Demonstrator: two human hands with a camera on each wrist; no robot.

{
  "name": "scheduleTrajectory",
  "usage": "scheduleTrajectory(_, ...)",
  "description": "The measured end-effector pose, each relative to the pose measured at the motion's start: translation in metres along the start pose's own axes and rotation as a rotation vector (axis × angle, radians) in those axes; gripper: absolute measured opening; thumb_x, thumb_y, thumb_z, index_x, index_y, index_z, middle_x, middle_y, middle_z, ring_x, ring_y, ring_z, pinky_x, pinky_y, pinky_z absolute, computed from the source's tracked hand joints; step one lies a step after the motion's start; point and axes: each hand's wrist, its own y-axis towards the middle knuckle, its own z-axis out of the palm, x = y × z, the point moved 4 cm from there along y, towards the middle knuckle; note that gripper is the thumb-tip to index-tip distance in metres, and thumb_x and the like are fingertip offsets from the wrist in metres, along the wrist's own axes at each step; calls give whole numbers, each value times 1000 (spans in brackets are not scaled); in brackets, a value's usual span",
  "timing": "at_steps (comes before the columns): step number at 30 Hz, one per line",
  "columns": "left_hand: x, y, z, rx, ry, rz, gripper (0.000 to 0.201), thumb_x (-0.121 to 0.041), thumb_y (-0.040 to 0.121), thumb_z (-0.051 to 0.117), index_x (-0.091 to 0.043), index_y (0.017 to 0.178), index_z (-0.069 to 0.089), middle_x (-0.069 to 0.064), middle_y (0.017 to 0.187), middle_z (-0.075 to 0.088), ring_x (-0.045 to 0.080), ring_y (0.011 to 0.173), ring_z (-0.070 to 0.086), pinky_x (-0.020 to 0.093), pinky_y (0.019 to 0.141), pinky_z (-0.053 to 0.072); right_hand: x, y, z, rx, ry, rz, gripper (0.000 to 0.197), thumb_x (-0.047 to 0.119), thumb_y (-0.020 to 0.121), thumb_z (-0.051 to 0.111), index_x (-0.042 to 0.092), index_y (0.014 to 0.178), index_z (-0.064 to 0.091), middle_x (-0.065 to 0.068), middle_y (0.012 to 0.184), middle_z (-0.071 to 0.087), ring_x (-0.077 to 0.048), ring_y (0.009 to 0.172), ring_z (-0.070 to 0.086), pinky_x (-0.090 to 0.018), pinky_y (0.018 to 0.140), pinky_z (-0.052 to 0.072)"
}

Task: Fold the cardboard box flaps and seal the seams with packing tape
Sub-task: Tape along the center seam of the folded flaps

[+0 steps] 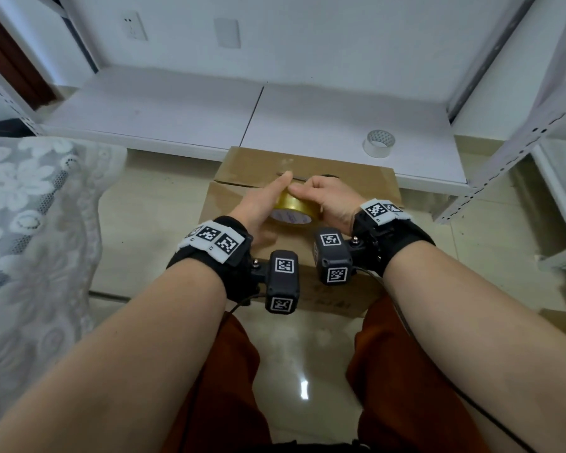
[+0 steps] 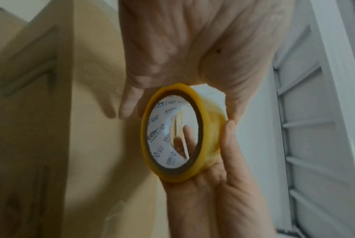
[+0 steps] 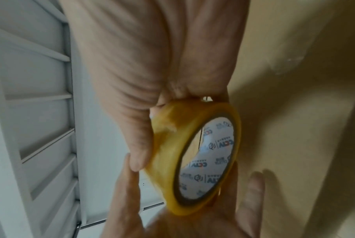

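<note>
On top of the brown box (image 1: 299,188) on the floor, both hands hold the yellow tape roll (image 1: 294,209); the left hand (image 1: 262,204) and right hand (image 1: 332,199) have fingers curled round it. From the left wrist, the thumb tips meet on the roll's edge, maybe hunting for the tape's end. From the right wrist, the roll looks smooth. I think the end could tear or stick back, and the flaps could pop up untaped.

Glossy tiled floor (image 1: 164,204), white wall (image 1: 307,34), low white shelf (image 1: 177,116), lace cloth (image 1: 30,207) at left.
</note>
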Motion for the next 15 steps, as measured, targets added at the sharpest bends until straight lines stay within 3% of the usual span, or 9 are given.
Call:
scheduleTrajectory(3,-3,-3,-6,45,-135,-4,51,-53,88,58,-16,123,55,12,113,63,27,106,61,45,92,49,8,-1,4,-49,76,-14,30,32,77,76,16,72,51,-15,94,63,-30,90,60,-44,84,49)
scheduleTrajectory(5,-5,-3,-7,50,-170,12,49,-49,90,58,-13,124,54,11,111,63,27,110,59,45,100,47,10,-2,4,-90,61,-10,44,46,63,80,13,79,57,-19,104,67,-36,98,65,-52,94,50)
scheduleTrajectory(8,-1,-5,-1,79,-131,11,37,-45,96,51,-17,119,55,9,110,62,28,115,57,48,106,41,1,-1,3,-120,32,34,75,63,44,81,6,89,64,-17,102,70,-34,98,67,-52,91,52)
scheduleTrajectory(11,5,-6,2,101,-53,1,31,-41,99,44,-23,123,53,8,115,60,30,115,55,51,108,37,-8,-3,0,-86,50,92,94,61,38,86,-3,103,64,-18,102,71,-33,95,69,-54,87,53)
scheduleTrajectory(12,6,-6,3,107,-38,1,33,-41,99,43,-24,125,52,6,113,60,30,115,55,51,108,36,-6,-4,-2,-82,48,97,86,57,44,87,-4,101,63,-19,104,70,-34,96,68,-53,87,53)
scheduleTrajectory(15,9,-4,5,127,-22,-8,39,-49,95,50,-20,121,56,5,111,63,28,114,56,50,109,35,1,-13,-7,-59,113,100,36,33,73,80,9,84,55,-18,98,66,-32,88,66,-41,78,56)
